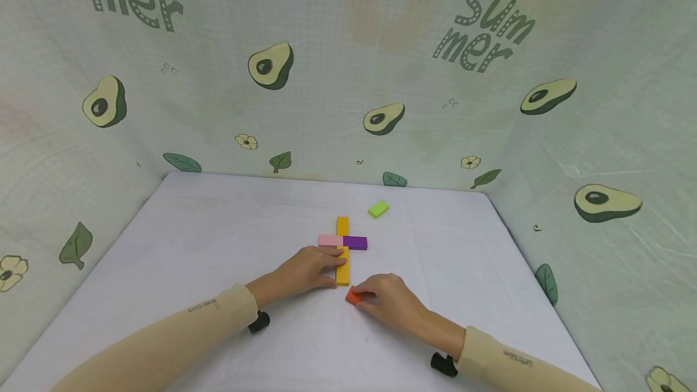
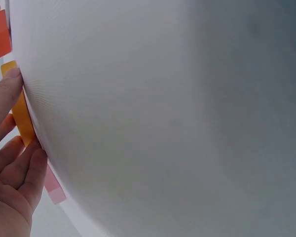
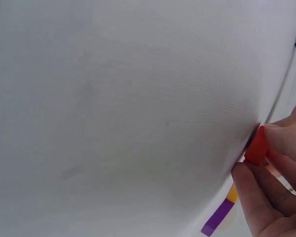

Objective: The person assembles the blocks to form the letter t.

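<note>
Six rectangular blocks are in view on or just over the white surface [image 1: 245, 216]: two yellow, one pink, one purple, one lime green and one orange-red. Four make a cross: the far yellow block [image 1: 342, 225] beyond, the pink block [image 1: 330, 240] and the purple block [image 1: 355, 243] end to end across the middle, and the near yellow block [image 1: 342, 272] below. The lime green block [image 1: 378, 209] lies apart, beyond the purple one and to its right.

Two hands are at work. The left hand [image 1: 307, 268] reaches in from the left and grasps the near yellow block lengthwise, thumb at its near end, fingers at its far end. The right hand [image 1: 393, 301] comes from the lower right, fingers pointing left, and pinches the orange-red block [image 1: 352, 296] between thumb and fingers, just beside the near yellow block's lower end; whether it touches the surface cannot be told. Both forearms wear beige sleeves [image 1: 158, 340].
</note>
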The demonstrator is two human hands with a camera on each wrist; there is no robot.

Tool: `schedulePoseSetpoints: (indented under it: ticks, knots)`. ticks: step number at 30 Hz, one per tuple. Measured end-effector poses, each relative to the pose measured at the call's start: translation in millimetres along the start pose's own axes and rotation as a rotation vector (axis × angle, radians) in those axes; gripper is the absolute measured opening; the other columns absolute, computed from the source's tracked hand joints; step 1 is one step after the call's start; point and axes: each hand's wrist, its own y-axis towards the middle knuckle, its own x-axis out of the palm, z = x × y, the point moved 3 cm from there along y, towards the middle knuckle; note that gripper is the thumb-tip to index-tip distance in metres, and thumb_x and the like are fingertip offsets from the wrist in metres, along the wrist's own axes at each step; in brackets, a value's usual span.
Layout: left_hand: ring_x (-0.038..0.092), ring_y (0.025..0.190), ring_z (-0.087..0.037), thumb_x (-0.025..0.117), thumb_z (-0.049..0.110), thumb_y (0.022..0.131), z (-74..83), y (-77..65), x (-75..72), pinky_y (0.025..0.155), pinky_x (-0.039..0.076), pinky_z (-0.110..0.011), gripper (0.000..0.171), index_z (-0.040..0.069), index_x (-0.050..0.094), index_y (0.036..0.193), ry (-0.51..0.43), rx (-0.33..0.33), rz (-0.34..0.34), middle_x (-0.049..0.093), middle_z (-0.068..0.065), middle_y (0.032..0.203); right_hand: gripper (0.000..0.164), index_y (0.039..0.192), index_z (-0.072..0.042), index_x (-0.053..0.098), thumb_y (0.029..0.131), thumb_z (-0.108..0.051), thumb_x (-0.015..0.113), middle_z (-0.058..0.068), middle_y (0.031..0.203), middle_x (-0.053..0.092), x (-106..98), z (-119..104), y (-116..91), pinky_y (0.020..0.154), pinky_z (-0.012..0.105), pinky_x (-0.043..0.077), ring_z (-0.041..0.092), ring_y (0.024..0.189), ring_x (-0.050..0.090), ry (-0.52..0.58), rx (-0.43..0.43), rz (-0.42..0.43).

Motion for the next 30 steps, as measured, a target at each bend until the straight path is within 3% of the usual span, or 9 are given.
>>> schedulePoseSetpoints:
  ticks: [13, 30]
  knots:
    - [0.058, 0.141, -0.026, 0.088, 0.030, 0.090, 0.0, -0.1, -0.2, 0.113, 0.050, -0.048, 0.057, 0.005, 0.071, 0.138, -0.011, 0.029, 0.027, 0.064, -0.012, 0.148, 0.024, 0.113, -0.008, 0.083, 0.090, -0.013, 0.087, -0.002, 0.105, 0.081, 3.6, -1.3, 3.7, 0.087, 0.026, 0.062, 0.006, 0.097, 0.074, -0.001, 0.003, 0.010]
    - [0.057, 0.142, -0.024, 0.086, 0.033, 0.091, -0.8, 0.2, 0.1, 0.114, 0.050, -0.047, 0.057, 0.008, 0.070, 0.140, -0.004, 0.005, 0.008, 0.063, -0.009, 0.150, 0.021, 0.106, -0.006, 0.084, 0.087, -0.013, 0.090, -0.001, 0.098, 0.082, 5.6, -3.2, 8.7, 0.081, 0.023, 0.061, 0.007, 0.090, 0.074, -0.030, -0.060, 0.066]
